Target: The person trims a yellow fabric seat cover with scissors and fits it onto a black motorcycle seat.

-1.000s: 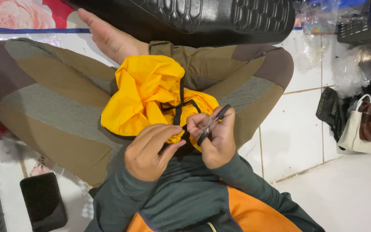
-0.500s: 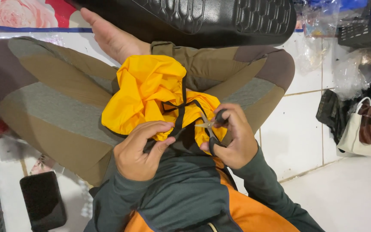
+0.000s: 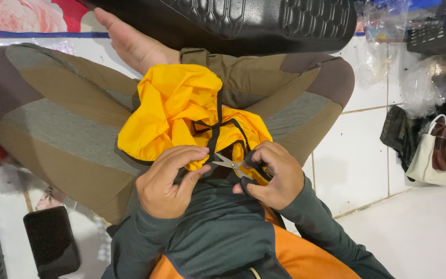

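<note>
A crumpled yellow fabric piece (image 3: 174,111) with black strap trim (image 3: 213,135) lies in my lap, over my crossed legs in brown and grey trousers. My left hand (image 3: 169,181) pinches the yellow fabric and the black strap at its near edge. My right hand (image 3: 274,174) grips small scissors (image 3: 233,165) by their black handles. The blades are apart and point left toward the strap, close to my left fingertips.
A black textured seat cushion (image 3: 243,20) lies just beyond my bare foot (image 3: 130,44). A black phone-like slab (image 3: 51,240) rests on the floor at lower left. Bags and plastic wrapping (image 3: 429,144) crowd the right side on white floor tiles.
My right hand has turned the scissors from upright to pointing left, with the blades now apart at the strap. My left hand shifted slightly left while keeping its pinch on the fabric.
</note>
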